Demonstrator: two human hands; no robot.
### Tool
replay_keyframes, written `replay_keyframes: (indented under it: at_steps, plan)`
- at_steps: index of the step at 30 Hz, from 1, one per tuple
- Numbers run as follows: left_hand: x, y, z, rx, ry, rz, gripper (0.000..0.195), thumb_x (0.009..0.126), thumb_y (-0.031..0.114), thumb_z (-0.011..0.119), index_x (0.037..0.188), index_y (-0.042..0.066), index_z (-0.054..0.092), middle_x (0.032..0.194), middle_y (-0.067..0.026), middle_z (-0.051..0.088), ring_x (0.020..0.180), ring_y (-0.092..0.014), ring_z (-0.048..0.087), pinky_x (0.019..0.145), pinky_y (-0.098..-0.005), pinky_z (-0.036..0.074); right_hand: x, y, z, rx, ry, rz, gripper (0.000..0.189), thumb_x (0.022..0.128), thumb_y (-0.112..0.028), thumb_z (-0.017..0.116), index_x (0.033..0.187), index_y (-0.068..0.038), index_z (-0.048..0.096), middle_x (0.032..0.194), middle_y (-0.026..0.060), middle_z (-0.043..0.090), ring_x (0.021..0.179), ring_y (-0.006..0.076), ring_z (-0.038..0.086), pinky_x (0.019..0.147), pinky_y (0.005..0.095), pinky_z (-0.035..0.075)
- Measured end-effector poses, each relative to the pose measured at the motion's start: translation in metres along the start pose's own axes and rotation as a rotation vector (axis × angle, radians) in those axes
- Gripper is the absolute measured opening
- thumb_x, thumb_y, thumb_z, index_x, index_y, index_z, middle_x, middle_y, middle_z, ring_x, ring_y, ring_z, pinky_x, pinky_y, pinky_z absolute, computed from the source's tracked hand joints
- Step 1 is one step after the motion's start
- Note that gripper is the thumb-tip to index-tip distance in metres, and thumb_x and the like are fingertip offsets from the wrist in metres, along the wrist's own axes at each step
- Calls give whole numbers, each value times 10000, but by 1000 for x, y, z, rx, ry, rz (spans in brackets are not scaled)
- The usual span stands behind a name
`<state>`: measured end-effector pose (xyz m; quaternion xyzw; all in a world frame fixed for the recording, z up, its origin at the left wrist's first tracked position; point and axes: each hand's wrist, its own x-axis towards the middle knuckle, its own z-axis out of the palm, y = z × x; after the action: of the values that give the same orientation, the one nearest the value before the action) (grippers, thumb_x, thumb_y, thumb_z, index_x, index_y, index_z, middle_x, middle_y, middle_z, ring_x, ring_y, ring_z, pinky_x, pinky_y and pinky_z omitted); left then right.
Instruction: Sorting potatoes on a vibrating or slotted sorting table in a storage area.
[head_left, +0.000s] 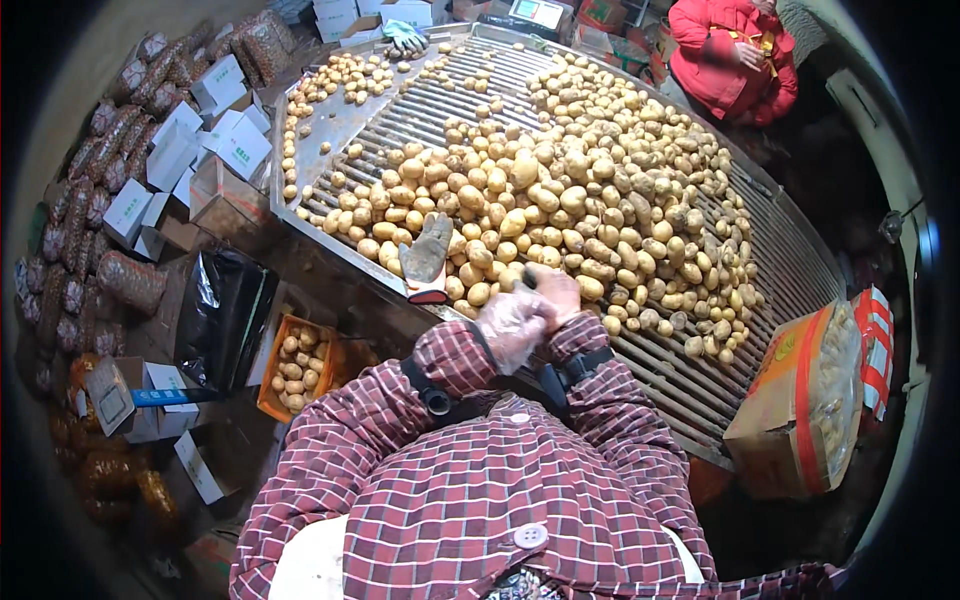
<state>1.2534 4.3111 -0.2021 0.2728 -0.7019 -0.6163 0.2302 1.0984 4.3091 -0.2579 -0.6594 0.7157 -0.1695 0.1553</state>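
Observation:
My left hand (513, 327), in a clear plastic glove, reaches across to my right hand (559, 295) and touches or overlaps it near the slatted table's front edge. Something small and dark shows at the fingers of my right hand; whether it is held, and what it is, cannot be told. The fingers of both hands are partly hidden. Just beyond them a large heap of potatoes (574, 199) covers much of the slatted metal sorting table (645, 375). To the left of my hands, a grey-palmed work glove (426, 255) lies against the potatoes at the rim.
An orange crate of potatoes (298, 367) stands below left, near a black plastic-wrapped bundle (225, 315). Open white cartons (236, 142) and filled net sacks (75, 255) line the left. A large cardboard box (795, 405) stands right. A person in a red jacket (727, 60) is beyond the table.

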Motion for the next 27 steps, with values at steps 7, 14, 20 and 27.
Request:
replay_keyframes:
  at_steps: [7,14,20,27]
  plan:
    - [-56,-63,-106,717,478,183,127,781,101,594,899,55,602,836,-142,594,805,-367,580,721,-432,489,-32,19,-12,62,-46,314,403,840,-514,610,856,-123,706,800,166,670,761,343,660,672,432,515]
    - [-32,-115,-117,662,633,-237,210,797,247,697,735,59,627,716,-149,597,738,-333,594,664,-437,462,-14,-18,-2,33,-144,177,423,862,-565,507,995,-213,699,895,150,693,858,337,666,772,452,525]
    - [-17,-107,-147,659,599,76,98,817,119,589,850,29,607,762,-143,646,697,-289,638,623,-390,513,9,-52,-15,82,-203,103,425,833,-543,581,1053,-196,688,926,146,689,875,331,665,794,435,523]
    - [4,-65,-125,269,251,76,128,805,151,716,867,49,669,709,-109,661,625,-200,640,581,-342,494,18,-87,-25,380,-37,-107,793,763,-522,709,1354,-64,442,1199,177,614,1088,345,604,943,399,474]
